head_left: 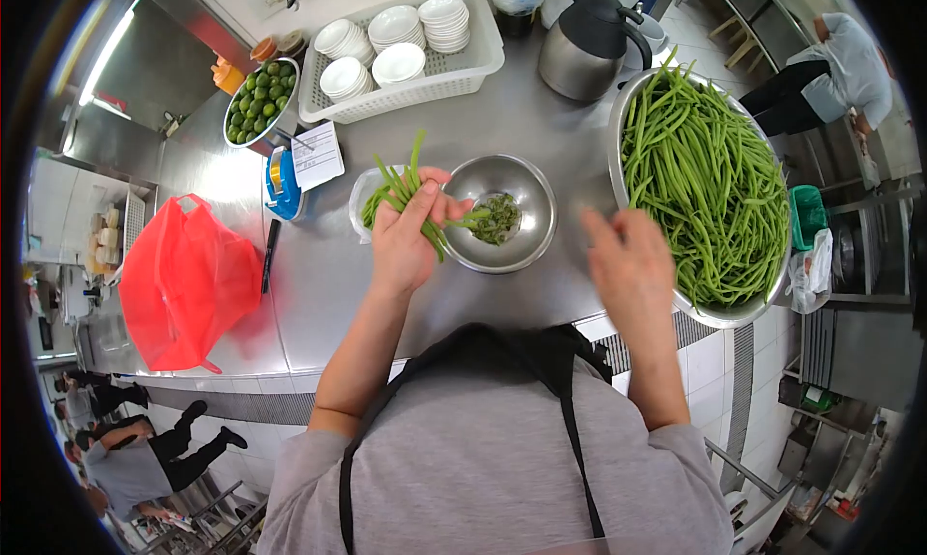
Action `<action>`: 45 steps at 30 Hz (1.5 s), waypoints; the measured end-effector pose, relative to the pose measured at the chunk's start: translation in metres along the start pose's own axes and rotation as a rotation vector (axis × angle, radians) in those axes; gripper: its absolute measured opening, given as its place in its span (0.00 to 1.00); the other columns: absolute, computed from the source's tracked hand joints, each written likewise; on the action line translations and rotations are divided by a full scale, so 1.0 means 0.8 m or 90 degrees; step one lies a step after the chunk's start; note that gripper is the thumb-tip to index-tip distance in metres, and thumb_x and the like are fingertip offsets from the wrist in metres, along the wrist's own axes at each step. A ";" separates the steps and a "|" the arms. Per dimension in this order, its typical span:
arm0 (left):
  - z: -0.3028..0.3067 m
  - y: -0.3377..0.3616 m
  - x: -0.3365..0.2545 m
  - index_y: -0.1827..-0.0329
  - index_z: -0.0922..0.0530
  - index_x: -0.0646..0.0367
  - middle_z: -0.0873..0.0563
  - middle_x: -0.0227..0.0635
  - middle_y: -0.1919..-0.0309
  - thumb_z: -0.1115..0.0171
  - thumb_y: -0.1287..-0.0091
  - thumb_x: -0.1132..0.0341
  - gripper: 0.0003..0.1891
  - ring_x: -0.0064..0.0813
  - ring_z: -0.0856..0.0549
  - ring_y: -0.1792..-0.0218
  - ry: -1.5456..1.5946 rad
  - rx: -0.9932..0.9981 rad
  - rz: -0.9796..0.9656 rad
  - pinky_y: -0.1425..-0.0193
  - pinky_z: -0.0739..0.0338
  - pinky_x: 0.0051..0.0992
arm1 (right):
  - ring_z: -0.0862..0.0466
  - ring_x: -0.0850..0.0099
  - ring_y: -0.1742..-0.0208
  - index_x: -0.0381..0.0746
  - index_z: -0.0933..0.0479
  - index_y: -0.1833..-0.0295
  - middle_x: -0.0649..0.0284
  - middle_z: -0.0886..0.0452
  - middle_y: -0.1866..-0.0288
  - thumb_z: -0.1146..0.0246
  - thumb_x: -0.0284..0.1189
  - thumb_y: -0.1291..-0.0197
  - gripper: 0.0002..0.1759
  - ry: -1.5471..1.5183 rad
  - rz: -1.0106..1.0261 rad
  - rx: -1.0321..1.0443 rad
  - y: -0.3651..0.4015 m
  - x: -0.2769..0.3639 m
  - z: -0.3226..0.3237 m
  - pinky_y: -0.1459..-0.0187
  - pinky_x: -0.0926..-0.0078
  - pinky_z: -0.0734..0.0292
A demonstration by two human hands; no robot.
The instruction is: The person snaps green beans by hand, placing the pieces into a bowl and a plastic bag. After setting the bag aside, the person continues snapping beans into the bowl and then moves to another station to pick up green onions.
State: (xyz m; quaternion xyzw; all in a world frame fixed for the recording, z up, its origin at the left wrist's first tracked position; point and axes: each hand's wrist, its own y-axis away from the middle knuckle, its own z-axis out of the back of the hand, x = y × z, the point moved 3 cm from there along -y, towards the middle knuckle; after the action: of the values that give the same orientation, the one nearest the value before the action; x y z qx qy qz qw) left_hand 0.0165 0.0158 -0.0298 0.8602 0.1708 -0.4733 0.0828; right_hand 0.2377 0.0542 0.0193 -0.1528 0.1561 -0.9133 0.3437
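Observation:
Several green beans (415,173) are held in my left hand (413,228), which is above the steel counter at the left edge of a small metal bowl (543,212). Small green bits (498,219) lie inside that bowl. Behind my left hand, a white container (360,196) with green pieces is partly hidden. My right hand (628,260) is blurred, between the small bowl and a large metal bowl (618,159) heaped with long green beans (710,188). Its fingers are smeared by motion, so I cannot make out whether they hold anything.
A red bag (183,280) and a black pen (270,256) lie at left. Farther back are a bowl of limes (261,101), a blue tape dispenser (281,183), a white basket (463,67) of small dishes and a steel jug (584,53). People stand at far left and upper right.

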 end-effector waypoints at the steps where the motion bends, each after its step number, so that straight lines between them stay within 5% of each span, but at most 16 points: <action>1: 0.009 -0.001 -0.003 0.61 0.26 0.63 0.28 0.29 0.78 0.51 0.31 0.67 0.09 0.20 0.26 0.74 -0.001 -0.003 0.002 0.68 0.31 0.25 | 0.27 0.64 0.63 0.38 0.23 0.55 0.62 0.32 0.67 0.42 0.23 0.54 0.16 0.039 -0.026 0.014 0.005 -0.013 0.001 0.62 0.68 0.31; 4: 0.020 -0.004 -0.007 0.58 0.23 0.64 0.30 0.25 0.82 0.49 0.32 0.68 0.09 0.15 0.29 0.78 0.075 0.054 0.052 0.69 0.32 0.22 | 0.27 0.65 0.65 0.37 0.21 0.60 0.62 0.31 0.68 0.40 0.22 0.56 0.13 0.037 -0.045 0.019 0.009 -0.033 0.000 0.64 0.68 0.31; 7: 0.003 0.000 -0.014 0.60 0.22 0.64 0.26 0.25 0.82 0.46 0.34 0.68 0.08 0.12 0.32 0.81 -0.045 0.060 0.088 0.73 0.34 0.20 | 0.23 0.66 0.70 0.37 0.20 0.62 0.63 0.24 0.69 0.36 0.17 0.58 0.13 -0.177 0.054 -0.157 0.003 -0.015 0.014 0.70 0.72 0.27; 11: -0.042 0.012 -0.013 0.56 0.22 0.63 0.21 0.25 0.78 0.48 0.32 0.67 0.10 0.11 0.34 0.84 -0.359 0.184 -0.040 0.81 0.40 0.16 | 0.20 0.68 0.70 0.37 0.20 0.61 0.61 0.21 0.68 0.36 0.17 0.54 0.12 -0.468 0.026 -0.099 -0.016 0.027 0.006 0.70 0.77 0.26; 13: -0.044 0.013 -0.016 0.56 0.21 0.63 0.20 0.24 0.78 0.49 0.32 0.67 0.11 0.10 0.35 0.85 -0.442 0.237 -0.092 0.81 0.41 0.16 | 0.20 0.72 0.71 0.36 0.20 0.60 0.59 0.19 0.69 0.37 0.17 0.50 0.10 -0.692 -0.059 -0.035 -0.026 0.025 -0.035 0.69 0.81 0.26; 16: -0.027 0.013 -0.013 0.57 0.20 0.59 0.21 0.22 0.79 0.48 0.33 0.65 0.11 0.11 0.35 0.85 -0.567 0.321 0.072 0.81 0.39 0.16 | 0.19 0.74 0.71 0.36 0.20 0.60 0.60 0.18 0.70 0.38 0.17 0.50 0.10 -0.871 -0.190 -0.027 -0.028 0.020 -0.068 0.68 0.83 0.26; 18: -0.018 0.015 -0.015 0.58 0.19 0.59 0.21 0.21 0.79 0.45 0.34 0.63 0.10 0.10 0.34 0.85 -0.381 0.228 0.217 0.80 0.39 0.15 | 0.17 0.74 0.69 0.35 0.20 0.60 0.60 0.18 0.69 0.37 0.16 0.50 0.10 -0.710 -0.121 -0.033 -0.030 0.014 -0.064 0.67 0.82 0.25; 25: -0.019 0.014 0.000 0.60 0.20 0.62 0.24 0.21 0.81 0.44 0.34 0.63 0.10 0.07 0.34 0.83 -0.354 0.291 0.150 0.81 0.42 0.14 | 0.17 0.70 0.68 0.35 0.20 0.61 0.59 0.18 0.68 0.36 0.17 0.51 0.09 -0.577 -0.005 -0.072 -0.035 0.015 -0.061 0.67 0.80 0.24; 29: -0.017 0.013 -0.008 0.61 0.22 0.61 0.24 0.22 0.80 0.45 0.33 0.64 0.10 0.08 0.32 0.81 -0.416 0.240 0.235 0.80 0.41 0.13 | 0.19 0.69 0.70 0.35 0.22 0.62 0.60 0.19 0.70 0.37 0.18 0.50 0.08 -0.376 0.080 -0.128 -0.032 0.013 -0.064 0.68 0.78 0.25; 33: -0.010 0.014 0.001 0.60 0.25 0.61 0.26 0.24 0.79 0.49 0.31 0.64 0.09 0.10 0.34 0.82 -0.370 0.239 0.283 0.79 0.41 0.13 | 0.21 0.69 0.72 0.35 0.22 0.62 0.61 0.21 0.72 0.38 0.19 0.49 0.07 -0.495 -0.025 -0.111 -0.032 0.011 -0.068 0.70 0.76 0.25; 35: 0.001 0.010 0.011 0.59 0.26 0.61 0.26 0.25 0.78 0.51 0.30 0.64 0.09 0.11 0.35 0.82 -0.309 0.207 0.263 0.78 0.40 0.14 | 0.21 0.71 0.72 0.36 0.22 0.62 0.62 0.22 0.71 0.37 0.20 0.50 0.08 -1.031 -0.305 -0.053 -0.033 -0.010 -0.090 0.70 0.77 0.27; 36: 0.006 0.006 0.014 0.58 0.27 0.61 0.27 0.26 0.76 0.52 0.30 0.64 0.09 0.13 0.35 0.81 -0.248 0.175 0.238 0.77 0.39 0.15 | 0.21 0.71 0.72 0.36 0.22 0.62 0.62 0.22 0.71 0.37 0.20 0.50 0.08 -1.031 -0.306 -0.054 -0.034 -0.008 -0.093 0.70 0.77 0.27; 38: 0.009 -0.003 0.021 0.58 0.28 0.60 0.26 0.28 0.75 0.52 0.30 0.64 0.09 0.14 0.34 0.79 -0.158 0.126 0.195 0.75 0.37 0.16 | 0.22 0.75 0.72 0.36 0.22 0.60 0.62 0.22 0.69 0.37 0.22 0.48 0.09 -0.605 -0.107 -0.033 -0.040 0.010 -0.094 0.70 0.81 0.29; 39: 0.010 -0.006 0.021 0.57 0.29 0.60 0.25 0.30 0.73 0.53 0.29 0.64 0.09 0.16 0.32 0.78 -0.067 0.076 0.151 0.72 0.36 0.18 | 0.25 0.79 0.73 0.36 0.21 0.59 0.63 0.21 0.67 0.37 0.22 0.47 0.08 -0.554 -0.071 -0.050 -0.037 0.017 -0.099 0.71 0.84 0.31; 45: 0.004 -0.009 0.023 0.56 0.29 0.60 0.23 0.33 0.71 0.52 0.29 0.64 0.09 0.19 0.28 0.75 0.076 0.028 0.124 0.69 0.30 0.21 | 0.26 0.80 0.75 0.35 0.19 0.64 0.63 0.21 0.68 0.37 0.22 0.48 0.05 -0.741 -0.153 0.076 -0.031 0.039 -0.113 0.73 0.84 0.33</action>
State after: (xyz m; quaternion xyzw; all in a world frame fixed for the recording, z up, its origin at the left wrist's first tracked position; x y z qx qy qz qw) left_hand 0.0208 0.0255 -0.0470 0.9010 0.0808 -0.4145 0.0991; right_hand 0.1663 0.0670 -0.0476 -0.6250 -0.1280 -0.7193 0.2750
